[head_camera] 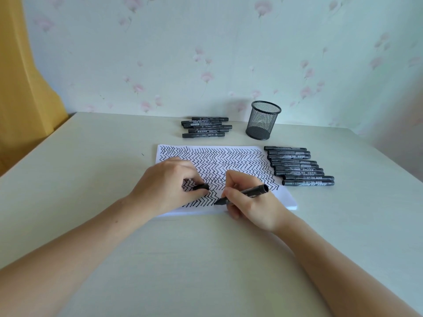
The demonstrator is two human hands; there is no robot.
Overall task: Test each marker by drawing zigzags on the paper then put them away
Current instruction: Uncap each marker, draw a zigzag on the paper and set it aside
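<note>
- The right hand (251,202) holds an uncapped black marker (246,193) in a writing grip; its fingers (231,193) are closed round the barrel near the nib, and the nib touches the paper (283,197) at the lower part of the sheet; the barrel's back end tilts up and to the right.
- The left hand (167,186) rests on the left part of the paper, palm down; its fingers (194,175) are curled and pinch a short black cap (201,187), which lies just above the sheet.
- The paper lies flat on the pale worktop (91,168), near its middle; rows of black zigzags (217,159) cover most of it, from the top edge down to the line where the nib stands; a bare white strip shows along the lower edge.
- Just right of the paper, a row of capped black markers (299,165) lies side by side, lengthwise left to right; the nearest ones touch or nearly touch the sheet's edge.
- Beyond the paper, near the wall, a smaller group of capped markers (206,127) lies in a loose stack.
- A black mesh pen cup (263,120) stands upright to the right of that group, well apart from both hands; nothing shows inside it through the mesh.
- Behind the worktop is wallpaper (206,53) with faint pink flowers; a yellow curtain (23,88) hangs at the left.
</note>
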